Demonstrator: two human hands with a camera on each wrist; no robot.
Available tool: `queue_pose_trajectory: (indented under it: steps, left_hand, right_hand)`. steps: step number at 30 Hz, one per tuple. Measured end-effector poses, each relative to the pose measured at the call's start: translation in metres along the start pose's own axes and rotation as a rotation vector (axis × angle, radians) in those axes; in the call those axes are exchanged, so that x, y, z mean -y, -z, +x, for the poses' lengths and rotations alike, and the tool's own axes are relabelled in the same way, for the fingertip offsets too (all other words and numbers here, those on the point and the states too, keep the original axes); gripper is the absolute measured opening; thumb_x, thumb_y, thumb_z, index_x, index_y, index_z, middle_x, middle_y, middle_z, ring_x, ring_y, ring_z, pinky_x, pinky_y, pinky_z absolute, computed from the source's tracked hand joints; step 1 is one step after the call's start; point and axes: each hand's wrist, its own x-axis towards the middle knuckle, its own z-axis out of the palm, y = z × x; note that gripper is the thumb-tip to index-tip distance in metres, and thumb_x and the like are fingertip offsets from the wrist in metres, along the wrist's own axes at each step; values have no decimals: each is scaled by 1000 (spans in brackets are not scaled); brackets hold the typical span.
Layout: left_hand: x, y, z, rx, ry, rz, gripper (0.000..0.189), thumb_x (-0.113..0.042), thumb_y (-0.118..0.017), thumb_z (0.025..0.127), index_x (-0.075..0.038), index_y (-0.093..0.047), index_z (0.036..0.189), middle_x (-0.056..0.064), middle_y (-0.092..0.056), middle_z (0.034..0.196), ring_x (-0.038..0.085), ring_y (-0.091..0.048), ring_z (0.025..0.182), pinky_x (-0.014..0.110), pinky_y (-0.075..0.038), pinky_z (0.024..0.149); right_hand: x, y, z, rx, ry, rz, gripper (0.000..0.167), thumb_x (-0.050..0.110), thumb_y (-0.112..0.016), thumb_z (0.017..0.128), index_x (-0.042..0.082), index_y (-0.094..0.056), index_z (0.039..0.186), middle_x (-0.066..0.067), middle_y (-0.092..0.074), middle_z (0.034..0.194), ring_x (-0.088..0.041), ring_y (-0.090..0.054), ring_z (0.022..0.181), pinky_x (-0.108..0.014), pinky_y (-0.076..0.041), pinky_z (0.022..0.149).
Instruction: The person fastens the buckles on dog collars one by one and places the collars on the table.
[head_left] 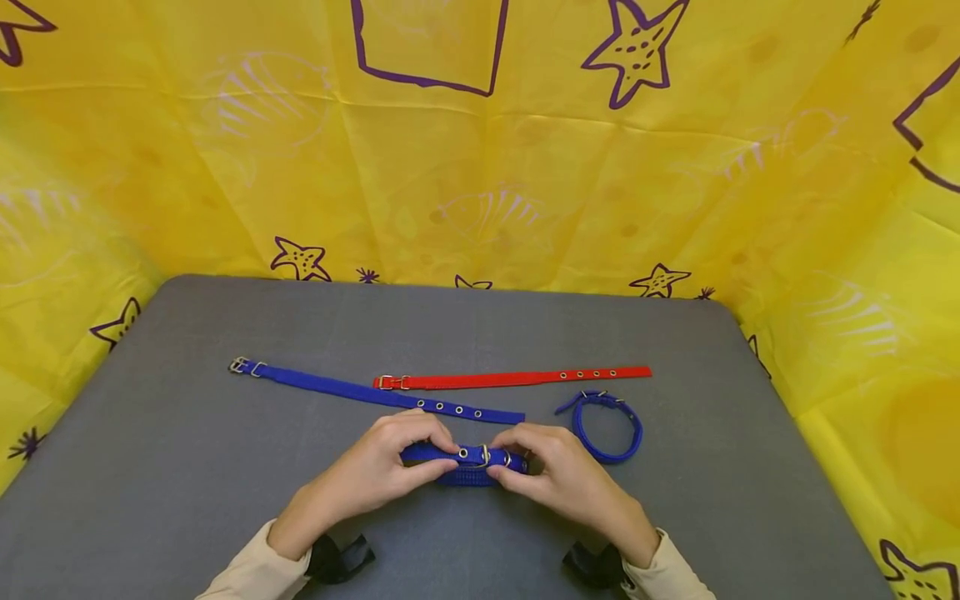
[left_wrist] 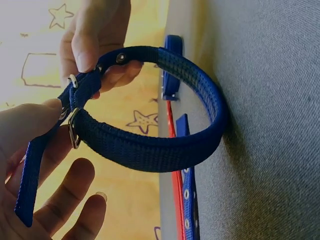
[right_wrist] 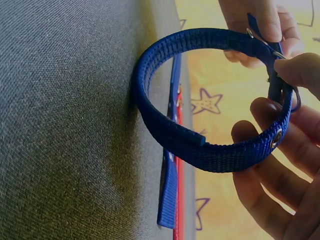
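Between both hands a blue collar (left_wrist: pixel 150 150) forms a loop, its strap end passed through a metal buckle (left_wrist: pixel 74 129). My left hand (head_left: pixel 378 462) pinches the strap's free end between thumb and fingers, beside the buckle. On the other side, my right hand (head_left: pixel 551 467) pinches the collar near the D-ring, thumb in front and fingers behind. An eyelet (head_left: pixel 462 453) shows on the strap between the two hands. The loop's lower side hangs close over the grey table in the wrist views.
Behind the hands a blue collar (head_left: pixel 330 384) lies stretched flat, its holed end toward the right. A red collar (head_left: pixel 487 381) lies straight behind it. To the right rests a buckled blue collar (head_left: pixel 640 437) in a ring. Yellow patterned cloth (head_left: pixel 480 167) surrounds the grey table (head_left: pixel 187 500).
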Motion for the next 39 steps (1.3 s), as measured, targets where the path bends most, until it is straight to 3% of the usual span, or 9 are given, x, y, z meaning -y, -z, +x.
queue_pose_trajectory:
  steps: [6,15,21,28,31,35,39]
  left_hand:
    - [0,-6,-1,-27,-34,-10,15,-6,-78,84,-16,-72,94,-2,-72,93,10,-66,89,27,-55,77]
    - [-1,-8,0,-8,10,-54,20,-7,-75,87,-15,-70,106,0,-74,98,6,-68,85,21,-55,72]
    - [-1,-12,1,0,-28,-58,22,-6,-75,86,-13,-70,106,2,-75,100,10,-70,90,22,-56,76]
    - [-1,-12,2,-6,-30,-32,18,-7,-76,86,-15,-73,102,0,-76,99,10,-70,92,23,-55,80]
    - [-2,-12,2,-9,-43,-7,19,-8,-78,85,-15,-74,101,-2,-75,99,11,-69,94,24,-55,83]
    - [-2,-10,2,-37,-108,66,19,-8,-80,82,-17,-75,97,-6,-73,97,10,-67,93,25,-52,87]
    - [-3,-8,3,-61,-159,75,14,-10,-82,81,-19,-74,89,-8,-71,90,7,-61,87,24,-48,83]
  right_hand:
    - [-1,-2,-1,-15,42,-3,14,17,-76,87,17,-68,99,4,-68,85,1,-53,71,-16,-46,60]
    - [-1,-2,0,-36,90,-5,16,13,-76,85,17,-68,98,9,-66,85,2,-53,72,-7,-42,64]
    - [0,-3,0,-33,101,-5,16,14,-77,85,18,-68,98,10,-66,84,2,-54,72,-8,-42,65]
    - [1,-4,0,-37,110,-13,17,14,-77,85,19,-68,99,10,-66,85,2,-54,73,-7,-42,66]
    - [0,-4,0,-41,110,-21,16,14,-76,86,19,-68,99,10,-67,86,2,-55,75,-8,-44,68]
    - [0,-5,-1,-54,104,-31,16,14,-76,85,18,-69,99,10,-68,87,2,-57,76,-9,-45,69]
    - [0,-6,0,-61,90,-30,17,14,-78,83,18,-68,97,10,-68,86,3,-56,75,-9,-45,67]
